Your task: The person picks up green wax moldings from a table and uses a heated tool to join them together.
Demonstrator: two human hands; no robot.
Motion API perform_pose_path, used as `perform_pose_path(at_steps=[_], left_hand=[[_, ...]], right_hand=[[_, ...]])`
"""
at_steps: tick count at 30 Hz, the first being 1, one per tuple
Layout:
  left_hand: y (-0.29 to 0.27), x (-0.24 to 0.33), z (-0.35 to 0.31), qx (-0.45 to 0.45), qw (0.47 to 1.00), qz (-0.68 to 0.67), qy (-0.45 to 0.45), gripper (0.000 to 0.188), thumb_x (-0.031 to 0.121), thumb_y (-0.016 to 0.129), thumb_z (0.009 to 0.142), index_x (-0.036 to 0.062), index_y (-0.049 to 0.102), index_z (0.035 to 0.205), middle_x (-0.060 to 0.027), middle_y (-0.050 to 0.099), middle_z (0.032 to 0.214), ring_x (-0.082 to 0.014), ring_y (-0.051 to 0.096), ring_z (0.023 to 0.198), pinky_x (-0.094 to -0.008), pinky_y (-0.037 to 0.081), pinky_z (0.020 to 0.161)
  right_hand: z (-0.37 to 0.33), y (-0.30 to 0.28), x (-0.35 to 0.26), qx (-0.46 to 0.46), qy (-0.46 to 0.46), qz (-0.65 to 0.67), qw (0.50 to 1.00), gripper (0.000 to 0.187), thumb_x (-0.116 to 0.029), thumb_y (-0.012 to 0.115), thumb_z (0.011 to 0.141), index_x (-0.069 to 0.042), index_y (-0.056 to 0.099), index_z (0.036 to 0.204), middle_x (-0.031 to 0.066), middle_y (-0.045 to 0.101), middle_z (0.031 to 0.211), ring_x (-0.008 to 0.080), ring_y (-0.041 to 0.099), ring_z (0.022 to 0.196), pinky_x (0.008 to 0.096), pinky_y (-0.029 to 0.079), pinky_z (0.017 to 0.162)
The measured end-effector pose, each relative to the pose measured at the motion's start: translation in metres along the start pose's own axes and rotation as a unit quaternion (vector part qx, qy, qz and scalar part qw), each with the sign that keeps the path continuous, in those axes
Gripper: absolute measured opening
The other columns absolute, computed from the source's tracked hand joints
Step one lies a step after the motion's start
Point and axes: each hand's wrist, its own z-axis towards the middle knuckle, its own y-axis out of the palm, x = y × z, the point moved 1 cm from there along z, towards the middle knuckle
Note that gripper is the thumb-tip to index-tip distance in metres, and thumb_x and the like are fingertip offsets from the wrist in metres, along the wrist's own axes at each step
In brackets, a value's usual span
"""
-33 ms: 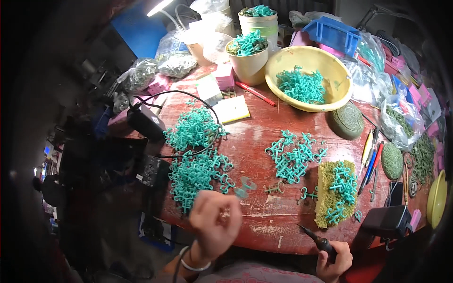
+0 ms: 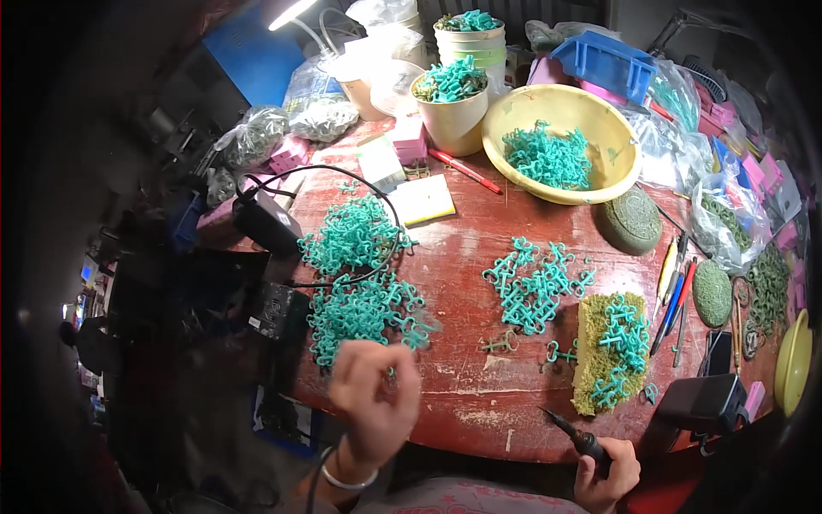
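Note:
My left hand [image 2: 372, 403] is raised over the near edge of the red table [image 2: 462, 248], fingers curled, with a small teal piece pinched between the fingertips. Just beyond it lies a large pile of teal looped pieces [image 2: 360, 291]. My right hand [image 2: 608, 475] sits at the lower edge and grips a dark pen-like iron tool [image 2: 569, 433], whose tip points up and left over the table. To the right of that tip lies a yellow sponge pad [image 2: 591, 377] with several teal pieces on it. A smaller teal cluster [image 2: 535, 283] lies mid-table.
A yellow bowl [image 2: 604, 167] and a cream bucket [image 2: 454, 128] at the back hold more teal pieces. Black adapters with a looping cable [image 2: 265, 223] sit at the left. Two round green pads [image 2: 629, 218], pens [image 2: 672, 291], plastic bags and a blue bin [image 2: 604, 64] crowd the right.

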Motion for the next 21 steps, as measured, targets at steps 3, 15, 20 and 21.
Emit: perform_pose_path(at_steps=[3, 15, 20, 21], left_hand=[[-0.013, -0.023, 0.004, 0.021, 0.994, 0.087, -0.058, 0.012, -0.008, 0.066, 0.082, 0.0025, 0.061, 0.085, -0.0043, 0.052, 0.078, -0.0135, 0.043, 0.059, -0.0269, 0.034, 0.05], [-0.008, -0.005, 0.009, -0.039, 0.994, 0.053, -0.091, 0.01, -0.003, 0.068, 0.085, 0.0012, 0.062, 0.091, -0.006, 0.054, 0.082, -0.0116, 0.054, 0.069, -0.023, 0.041, 0.055], [0.05, 0.032, 0.013, -0.215, 0.976, -0.021, 0.035, 0.038, -0.002, 0.069, 0.083, -0.0023, 0.062, 0.12, -0.0181, 0.061, 0.116, -0.0354, 0.056, 0.108, -0.0429, 0.047, 0.094], [0.056, 0.035, 0.014, -0.23, 0.972, -0.009, 0.055, 0.04, -0.002, 0.066, 0.084, -0.0027, 0.06, 0.123, -0.0188, 0.059, 0.122, -0.0359, 0.054, 0.113, -0.0435, 0.045, 0.098]], right_hand=[[0.004, 0.002, 0.0, -0.007, -0.014, -0.014, 1.0, 0.027, -0.03, 0.073, 0.091, -0.005, 0.069, 0.1, 0.011, 0.071, 0.087, 0.0281, 0.068, 0.07, 0.035, 0.054, 0.063], [0.001, 0.003, 0.01, -0.032, -0.011, -0.019, 0.999, 0.027, -0.028, 0.071, 0.09, -0.003, 0.063, 0.096, 0.0104, 0.064, 0.08, 0.0295, 0.061, 0.064, 0.0358, 0.047, 0.057], [-0.001, 0.003, 0.01, -0.03, 0.0, -0.002, 1.0, 0.027, -0.028, 0.071, 0.09, -0.003, 0.063, 0.095, 0.0099, 0.063, 0.079, 0.0285, 0.06, 0.063, 0.035, 0.047, 0.056], [-0.001, 0.003, 0.011, -0.019, -0.001, 0.009, 1.0, 0.027, -0.028, 0.071, 0.09, -0.003, 0.063, 0.095, 0.0098, 0.063, 0.078, 0.0283, 0.06, 0.062, 0.0348, 0.046, 0.056]])
